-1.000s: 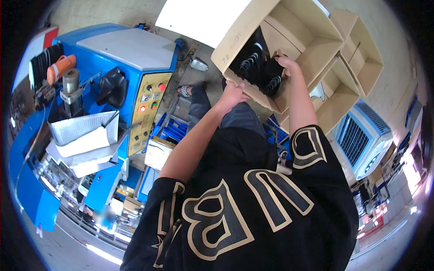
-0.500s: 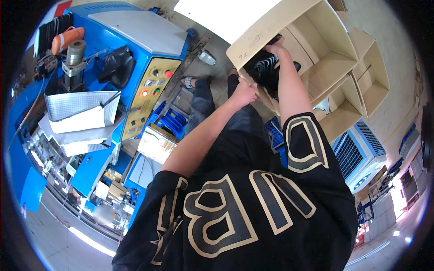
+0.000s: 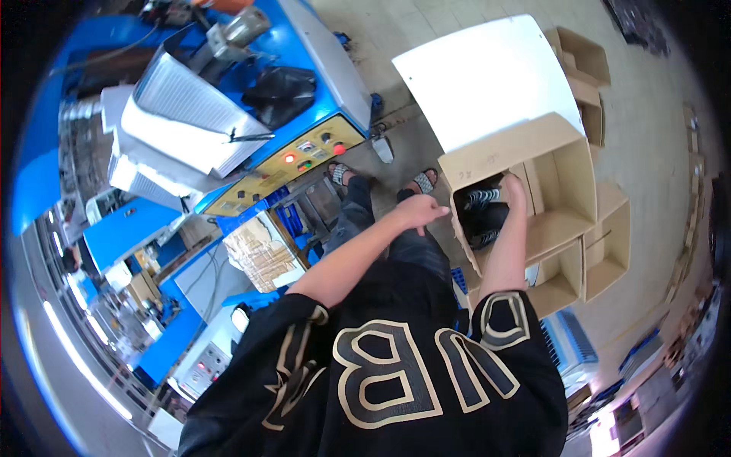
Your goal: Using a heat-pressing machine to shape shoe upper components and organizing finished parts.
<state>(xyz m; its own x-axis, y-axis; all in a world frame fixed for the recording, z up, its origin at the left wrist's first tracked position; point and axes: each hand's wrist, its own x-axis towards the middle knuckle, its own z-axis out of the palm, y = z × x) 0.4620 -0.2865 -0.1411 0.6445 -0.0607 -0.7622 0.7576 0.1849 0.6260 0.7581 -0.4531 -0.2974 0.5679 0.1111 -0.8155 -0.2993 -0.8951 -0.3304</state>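
Note:
An open cardboard box (image 3: 502,148) stands in front of me, to the right. Inside its left part lie black pieces (image 3: 484,216) with pale ribbed stripes, of a kind I cannot make out. My right hand (image 3: 515,195) reaches down into the box beside these pieces. Its fingers are hidden, so whether they grip anything does not show. Just off the left edge of the box, my left hand (image 3: 419,213) holds nothing. One finger points toward the cardboard, another points down, and the hand looks open.
A white panel (image 3: 491,80) lies beyond the box. More open cardboard boxes (image 3: 607,247) stand to the right. On the left is a blue machine with a yellow control panel (image 3: 285,164) and buttons. A block with a torn cardboard top (image 3: 259,251) stands near my legs.
My left hand has let go of the box edge. My right hand, which was at a black piece, has gone lower in the box. The whole view has shifted.

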